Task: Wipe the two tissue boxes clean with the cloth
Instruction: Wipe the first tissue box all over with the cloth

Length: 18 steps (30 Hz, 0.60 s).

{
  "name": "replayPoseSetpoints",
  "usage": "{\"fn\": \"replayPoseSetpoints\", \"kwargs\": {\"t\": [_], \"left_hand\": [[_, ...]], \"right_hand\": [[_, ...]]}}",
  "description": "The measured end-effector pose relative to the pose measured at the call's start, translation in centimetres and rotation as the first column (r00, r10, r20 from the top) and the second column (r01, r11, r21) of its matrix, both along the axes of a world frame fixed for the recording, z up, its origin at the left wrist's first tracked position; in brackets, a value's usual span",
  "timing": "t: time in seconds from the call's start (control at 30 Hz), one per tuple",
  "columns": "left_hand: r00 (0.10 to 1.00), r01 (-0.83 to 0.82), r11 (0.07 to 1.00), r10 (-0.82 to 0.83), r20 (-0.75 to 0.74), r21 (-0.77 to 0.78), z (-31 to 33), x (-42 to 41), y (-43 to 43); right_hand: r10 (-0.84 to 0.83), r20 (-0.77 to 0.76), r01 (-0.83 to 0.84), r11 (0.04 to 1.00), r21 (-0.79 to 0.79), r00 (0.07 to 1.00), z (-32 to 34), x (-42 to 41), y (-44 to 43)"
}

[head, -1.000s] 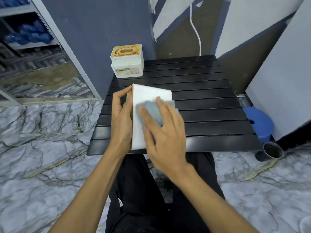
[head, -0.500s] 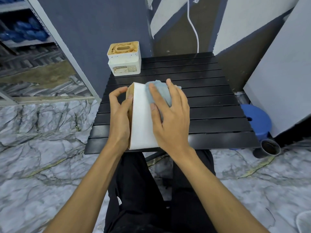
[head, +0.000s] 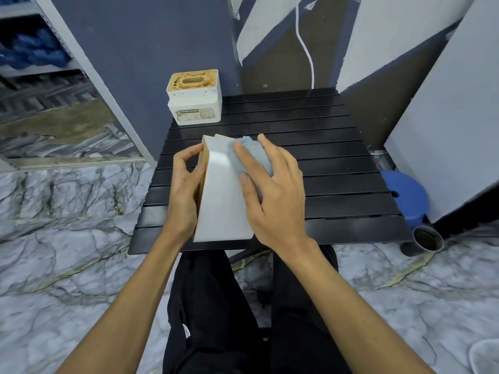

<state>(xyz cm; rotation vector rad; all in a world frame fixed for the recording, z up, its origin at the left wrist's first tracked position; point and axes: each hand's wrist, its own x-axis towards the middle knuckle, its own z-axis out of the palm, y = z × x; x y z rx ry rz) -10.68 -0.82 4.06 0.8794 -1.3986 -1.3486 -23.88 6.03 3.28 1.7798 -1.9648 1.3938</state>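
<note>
Off the left edge of the black slatted table [head: 337,163]: grey shelf rack [head: 89,76] with blue items on it

Table's far-left corner: second tissue box [head: 194,101], upright, white body, tan lid with oval slot, label facing the camera, well apart from both hands

Table's near-left part: left hand [head: 186,190] grips first tissue box [head: 221,201] by its tan left face, with thumb and fingertips curled and pressing on that face. Box is tipped on edge, white face up, near end at table's front edge. Can't tell if it touches the slats

Cloth [head: 251,157]: light blue, bunched, on the box's far end. Right hand [head: 272,201] covers it, fingers slightly spread and curled over the cloth, thumb flat on the white face

Off table's right edge: blue stool [head: 407,195], dark cup [head: 428,240] on the floor just beside it
</note>
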Motion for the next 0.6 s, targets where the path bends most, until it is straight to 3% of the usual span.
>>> {"fn": "replayPoseSetpoints", "kwargs": {"t": [0.6], "left_hand": [[0.997, -0.063, 0.998, 0.063, 0.052, 0.001, -1.6, 0.5, -0.6]], "right_hand": [[0.123, 0.199, -0.122, 0.992, -0.015, 0.972, -4.4, 1.4, 2.7]]}}
